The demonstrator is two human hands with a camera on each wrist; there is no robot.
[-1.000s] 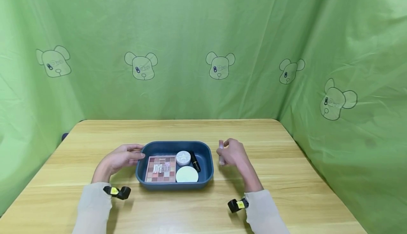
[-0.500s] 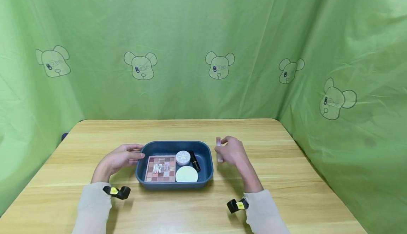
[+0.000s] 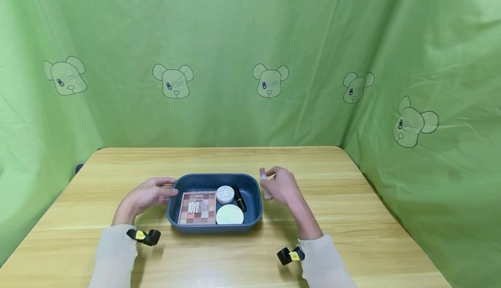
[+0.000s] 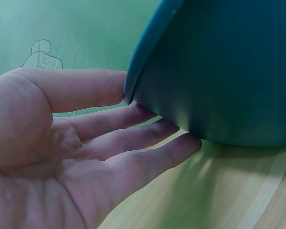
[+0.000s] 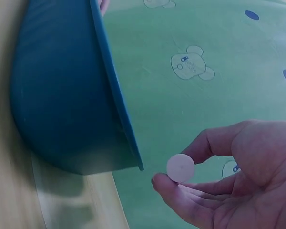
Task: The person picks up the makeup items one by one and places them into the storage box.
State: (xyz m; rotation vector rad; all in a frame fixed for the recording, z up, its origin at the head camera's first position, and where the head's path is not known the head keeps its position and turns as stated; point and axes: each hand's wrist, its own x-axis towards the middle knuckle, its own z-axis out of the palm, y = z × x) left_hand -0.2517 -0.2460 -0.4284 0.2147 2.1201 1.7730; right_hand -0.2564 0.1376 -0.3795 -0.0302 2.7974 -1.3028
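Note:
On the table stands a blue rectangular box (image 3: pixel 214 230) with rounded corners. My left hand (image 3: pixel 150 194) is at its left end. The thumb meets the rim, and the fairly straight fingers touch the outer wall in the left wrist view. Just beyond the box's right end, my right hand (image 3: pixel 279 185) pinches a slim pale-pink lip gloss tube (image 3: pixel 263 174) between thumb and fingers. The right wrist view shows the tube's round end (image 5: pixel 180 168), apart from the box. Inside the box lie an eyeshadow palette (image 3: pixel 198 208), a round star-topped container (image 3: pixel 225 195), a black lipstick (image 3: pixel 239 199) and a white round compact (image 3: pixel 230 214).
The wooden table (image 3: pixel 219 262) reaches back to a green curtain (image 3: pixel 223 118) printed with bear heads. Another stretch of this curtain runs along the right side. The box's raised walls surround the cosmetics.
My right hand has moved left toward the box with the lip gloss tube, which has tilted slightly. The left hand and the box have stayed in place.

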